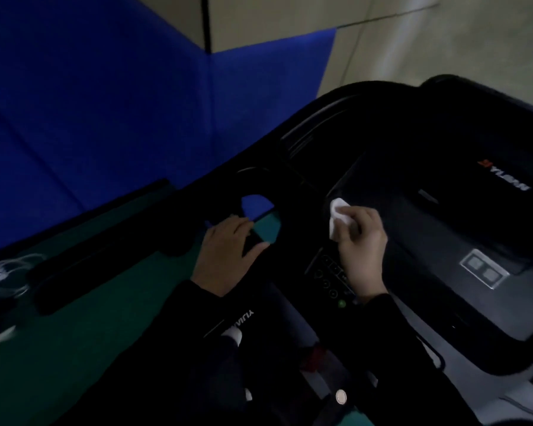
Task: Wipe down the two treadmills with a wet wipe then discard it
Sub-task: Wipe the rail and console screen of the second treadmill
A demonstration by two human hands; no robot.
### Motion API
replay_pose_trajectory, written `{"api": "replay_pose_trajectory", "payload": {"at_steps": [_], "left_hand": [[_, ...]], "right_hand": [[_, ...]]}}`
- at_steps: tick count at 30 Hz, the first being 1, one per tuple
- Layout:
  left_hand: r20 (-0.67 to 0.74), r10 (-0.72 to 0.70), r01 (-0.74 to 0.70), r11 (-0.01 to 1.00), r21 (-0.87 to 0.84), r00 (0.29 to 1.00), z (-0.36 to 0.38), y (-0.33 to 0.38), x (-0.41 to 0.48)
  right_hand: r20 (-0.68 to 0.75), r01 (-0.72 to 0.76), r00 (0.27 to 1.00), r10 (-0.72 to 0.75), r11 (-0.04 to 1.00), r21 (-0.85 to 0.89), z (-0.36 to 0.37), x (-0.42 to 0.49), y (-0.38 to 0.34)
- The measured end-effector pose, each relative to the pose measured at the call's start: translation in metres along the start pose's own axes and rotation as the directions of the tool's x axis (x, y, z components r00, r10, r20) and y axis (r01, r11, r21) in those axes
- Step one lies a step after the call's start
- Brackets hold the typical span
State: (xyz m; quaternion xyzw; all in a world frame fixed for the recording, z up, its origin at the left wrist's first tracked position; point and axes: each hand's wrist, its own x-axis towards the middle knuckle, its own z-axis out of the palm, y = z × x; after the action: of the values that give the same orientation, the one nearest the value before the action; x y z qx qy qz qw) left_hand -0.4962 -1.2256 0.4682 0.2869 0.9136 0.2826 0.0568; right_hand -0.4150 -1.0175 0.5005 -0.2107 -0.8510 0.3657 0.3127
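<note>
A black treadmill console (419,210) fills the right half of the dim head view, with a button panel (330,278) near its lower middle. My right hand (362,241) grips a crumpled white wet wipe (337,215) and presses it on the console's dark surface just above the buttons. My left hand (228,256) rests on the black handrail (259,238) to the left of the console, its fingers bent over the bar. Only this one treadmill is visible.
A black side rail (105,241) runs down to the left over green flooring (74,348). Blue mats (105,118) cover the wall and floor behind. White cables (0,272) lie at the far left. A pale tiled floor (443,41) shows at the top right.
</note>
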Motion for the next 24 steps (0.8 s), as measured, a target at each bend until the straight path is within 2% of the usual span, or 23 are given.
{"api": "replay_pose_trajectory", "payload": {"at_steps": [3, 6, 12, 15, 19, 24], "left_hand": [[-0.079, -0.155, 0.162, 0.982, 0.093, 0.985, -0.010, -0.025, -0.035], [-0.166, -0.258, 0.277, 0.955, 0.106, 0.952, -0.026, -0.050, -0.069], [-0.270, -0.489, 0.521, 0.852, 0.056, 0.829, -0.054, -0.094, -0.139], [-0.320, -0.565, 0.603, 0.797, 0.027, 0.761, -0.064, -0.108, -0.174], [-0.372, -0.639, 0.687, 0.727, -0.005, 0.673, -0.080, -0.129, -0.229], [-0.386, -0.731, 0.773, 0.631, -0.067, 0.563, -0.099, -0.165, -0.304]], "right_hand": [[0.100, 0.070, 0.992, -0.075, 0.996, 0.049, 0.024, -0.010, -0.016], [0.189, 0.126, 0.971, -0.145, 0.986, 0.108, 0.050, -0.018, -0.039], [0.390, 0.186, 0.888, -0.242, 0.966, 0.178, 0.097, -0.041, -0.081], [0.453, 0.196, 0.851, -0.266, 0.961, 0.195, 0.124, -0.057, -0.108], [0.556, 0.193, 0.764, -0.328, 0.938, 0.288, 0.163, -0.092, -0.152], [0.622, 0.223, 0.676, -0.396, 0.914, 0.340, 0.206, -0.156, -0.204]]}}
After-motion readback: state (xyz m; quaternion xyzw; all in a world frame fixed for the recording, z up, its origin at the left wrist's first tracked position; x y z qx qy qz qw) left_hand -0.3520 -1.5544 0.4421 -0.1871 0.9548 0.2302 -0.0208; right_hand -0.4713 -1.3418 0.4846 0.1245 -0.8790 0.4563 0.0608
